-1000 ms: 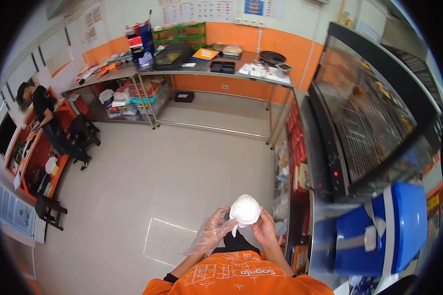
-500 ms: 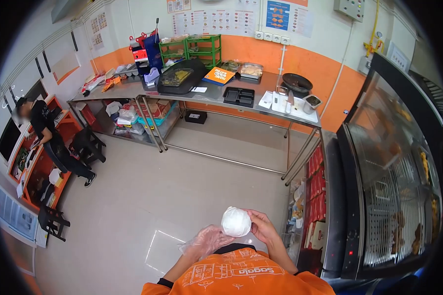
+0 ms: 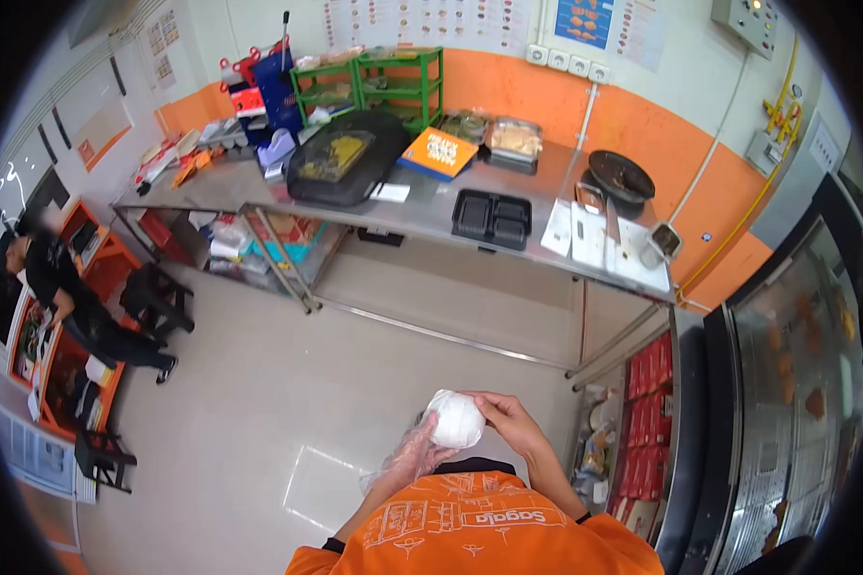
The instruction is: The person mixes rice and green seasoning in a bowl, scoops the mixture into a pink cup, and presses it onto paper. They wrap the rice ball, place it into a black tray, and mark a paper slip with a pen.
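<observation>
A round white wrapped bundle (image 3: 456, 420) is held in front of my orange shirt. My left hand (image 3: 414, 453), in a clear plastic glove, cups it from the left and below. With bent fingers, my right hand (image 3: 510, 419) grips its right upper edge and wears no visible glove. What lies inside the white wrapping is hidden.
Ahead stands a steel table (image 3: 422, 218) with a black compartment tray (image 3: 492, 218), an orange box (image 3: 438, 153), a white cutting board (image 3: 593, 240) and a dark pan (image 3: 621, 176). A glass display cabinet (image 3: 796, 383) is at right. Another person (image 3: 67, 287) stands at far left.
The table and display cabinet appear nearer as the view has shifted. The white bundle sits slightly higher, and my left hand has come up around its left side.
</observation>
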The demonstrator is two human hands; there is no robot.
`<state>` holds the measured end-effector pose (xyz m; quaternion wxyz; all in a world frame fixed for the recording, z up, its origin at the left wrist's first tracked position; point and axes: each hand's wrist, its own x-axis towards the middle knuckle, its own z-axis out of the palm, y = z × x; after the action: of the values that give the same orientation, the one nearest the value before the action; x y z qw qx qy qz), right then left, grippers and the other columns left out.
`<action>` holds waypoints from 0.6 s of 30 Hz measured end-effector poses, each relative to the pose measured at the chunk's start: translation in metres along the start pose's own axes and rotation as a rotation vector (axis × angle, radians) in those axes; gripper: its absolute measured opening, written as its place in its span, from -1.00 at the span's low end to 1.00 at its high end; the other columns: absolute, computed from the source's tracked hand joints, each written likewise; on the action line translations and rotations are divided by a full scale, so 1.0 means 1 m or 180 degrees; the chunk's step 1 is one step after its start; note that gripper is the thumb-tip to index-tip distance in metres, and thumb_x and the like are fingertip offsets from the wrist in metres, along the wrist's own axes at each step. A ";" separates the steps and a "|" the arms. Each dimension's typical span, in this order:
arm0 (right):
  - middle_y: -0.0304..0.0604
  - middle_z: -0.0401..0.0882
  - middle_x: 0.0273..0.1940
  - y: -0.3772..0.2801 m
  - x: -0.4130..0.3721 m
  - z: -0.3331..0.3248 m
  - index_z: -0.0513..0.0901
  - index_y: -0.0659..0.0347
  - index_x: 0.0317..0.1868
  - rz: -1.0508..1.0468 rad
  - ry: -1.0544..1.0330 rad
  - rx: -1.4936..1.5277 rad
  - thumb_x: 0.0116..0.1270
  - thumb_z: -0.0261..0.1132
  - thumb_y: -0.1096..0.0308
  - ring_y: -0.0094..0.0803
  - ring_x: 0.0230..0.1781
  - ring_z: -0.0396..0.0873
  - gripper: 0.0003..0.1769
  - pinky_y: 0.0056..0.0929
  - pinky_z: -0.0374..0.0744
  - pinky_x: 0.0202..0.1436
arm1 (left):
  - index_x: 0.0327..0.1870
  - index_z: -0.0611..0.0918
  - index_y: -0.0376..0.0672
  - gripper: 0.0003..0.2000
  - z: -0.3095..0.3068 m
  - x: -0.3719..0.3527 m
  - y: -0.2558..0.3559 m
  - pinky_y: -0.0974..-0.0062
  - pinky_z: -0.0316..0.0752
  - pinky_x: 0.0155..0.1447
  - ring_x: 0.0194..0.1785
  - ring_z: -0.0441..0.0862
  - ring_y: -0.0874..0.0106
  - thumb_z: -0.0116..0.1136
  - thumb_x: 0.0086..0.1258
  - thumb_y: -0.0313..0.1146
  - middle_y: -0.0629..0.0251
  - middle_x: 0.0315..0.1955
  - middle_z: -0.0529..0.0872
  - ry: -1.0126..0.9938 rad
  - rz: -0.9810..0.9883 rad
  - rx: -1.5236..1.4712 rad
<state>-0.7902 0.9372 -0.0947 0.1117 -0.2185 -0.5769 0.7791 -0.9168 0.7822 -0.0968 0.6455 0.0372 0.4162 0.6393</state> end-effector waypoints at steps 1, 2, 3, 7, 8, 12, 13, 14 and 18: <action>-0.20 0.64 -0.05 -0.013 0.024 -0.005 0.56 0.23 0.20 0.0006 0.0106 -0.0129 0.52 0.09 0.11 -0.48 -0.08 0.56 -0.57 -0.46 0.50 0.10 | 0.43 0.12 -0.26 -0.28 0.000 0.019 0.021 0.33 0.53 0.29 0.32 0.43 0.22 -0.03 0.47 0.09 0.04 0.29 0.35 0.0044 -0.0050 -0.0005; -0.22 0.64 -0.09 -0.026 0.044 -0.009 0.57 0.22 0.17 0.0031 0.0215 -0.0259 0.52 0.10 0.12 -0.50 -0.11 0.55 -0.59 -0.48 0.48 0.09 | 0.43 0.12 -0.26 -0.29 0.001 0.036 0.040 0.33 0.54 0.29 0.31 0.44 0.22 -0.02 0.47 0.09 0.05 0.29 0.35 0.0092 -0.0109 -0.0024; -0.23 0.64 -0.12 -0.036 0.061 -0.012 0.58 0.22 0.14 0.0089 0.0321 -0.0373 0.51 0.11 0.13 -0.52 -0.14 0.54 -0.61 -0.49 0.46 0.07 | 0.43 0.12 -0.25 -0.29 0.001 0.050 0.055 0.33 0.54 0.28 0.31 0.44 0.22 -0.01 0.47 0.08 0.05 0.28 0.36 0.0164 -0.0192 -0.0058; -0.34 0.56 -0.30 -0.037 0.133 -0.043 0.55 0.19 -0.06 0.0037 0.0644 -0.0305 0.50 0.15 0.18 -0.62 -0.30 0.41 -0.75 -0.56 0.41 -0.13 | 0.43 0.12 -0.27 -0.31 -0.002 0.110 0.106 0.30 0.55 0.27 0.31 0.44 0.19 0.00 0.48 0.03 0.05 0.28 0.36 -0.0054 -0.0309 -0.0319; -0.36 0.53 -0.33 -0.037 0.148 -0.050 0.53 0.18 -0.10 0.0001 0.0665 -0.0284 0.50 0.15 0.19 -0.63 -0.33 0.39 -0.78 -0.56 0.40 -0.17 | 0.42 0.12 -0.30 -0.32 -0.005 0.126 0.114 0.28 0.53 0.29 0.32 0.43 0.18 0.00 0.49 0.00 0.05 0.29 0.36 -0.0134 -0.0357 -0.0356; -0.37 0.49 -0.38 -0.039 0.199 -0.082 0.51 0.18 -0.16 -0.0117 0.0648 -0.0257 0.51 0.14 0.19 -0.65 -0.34 0.37 -0.78 -0.57 0.38 -0.20 | 0.44 0.13 -0.24 -0.40 -0.003 0.182 0.156 0.20 0.54 0.27 0.32 0.43 0.15 -0.01 0.52 -0.14 0.06 0.28 0.38 -0.0425 -0.0385 -0.0369; -0.36 0.49 -0.37 -0.040 0.210 -0.091 0.51 0.19 -0.18 -0.0116 0.0662 -0.0337 0.50 0.15 0.20 -0.63 -0.33 0.38 -0.78 -0.57 0.38 -0.19 | 0.45 0.13 -0.19 -0.42 0.001 0.194 0.166 0.19 0.55 0.26 0.32 0.43 0.16 -0.02 0.52 -0.17 0.07 0.27 0.39 -0.0348 -0.0319 -0.0318; -0.34 0.49 -0.37 -0.042 0.222 -0.102 0.51 0.20 -0.20 -0.0109 0.0674 -0.0418 0.50 0.15 0.20 -0.62 -0.32 0.38 -0.77 -0.56 0.39 -0.19 | 0.45 0.14 -0.15 -0.44 0.006 0.208 0.176 0.18 0.56 0.24 0.31 0.44 0.16 -0.02 0.53 -0.20 0.08 0.26 0.40 -0.0269 -0.0252 -0.0272; -0.25 0.49 -0.23 -0.053 0.274 -0.147 0.58 0.23 -0.19 -0.0289 0.0794 -0.0938 0.49 0.15 0.21 -0.53 -0.23 0.41 -0.76 -0.53 0.40 -0.12 | 0.45 0.17 0.00 -0.49 0.013 0.276 0.209 0.15 0.58 0.21 0.29 0.46 0.18 -0.03 0.53 -0.29 0.13 0.22 0.44 -0.0437 -0.0044 -0.0241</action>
<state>-0.9661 1.1947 -0.1379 0.1841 -0.3011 -0.6757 0.6473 -1.1208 1.0626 -0.1021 0.6779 0.0536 0.3467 0.6461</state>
